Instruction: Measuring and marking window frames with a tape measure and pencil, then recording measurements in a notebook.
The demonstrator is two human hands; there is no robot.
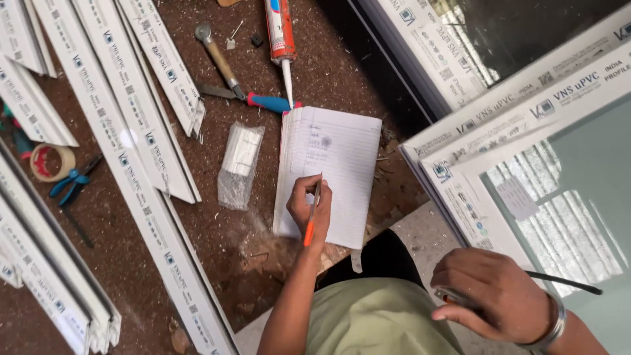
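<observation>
on the dusty worktable (263, 263), left hand (309, 207) pinches a light, stiff orange pen (311, 220) low near its tip over the soft-paged notebook (345, 164); right hand (490, 292) is closed around a thin, indistinct object.

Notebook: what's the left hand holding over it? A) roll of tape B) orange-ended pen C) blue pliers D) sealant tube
B: the left hand is closed round an orange-ended pen with its tip on the lined page of the open notebook; the pliers, tape roll and sealant tube all lie apart on the brown worktop.
</observation>
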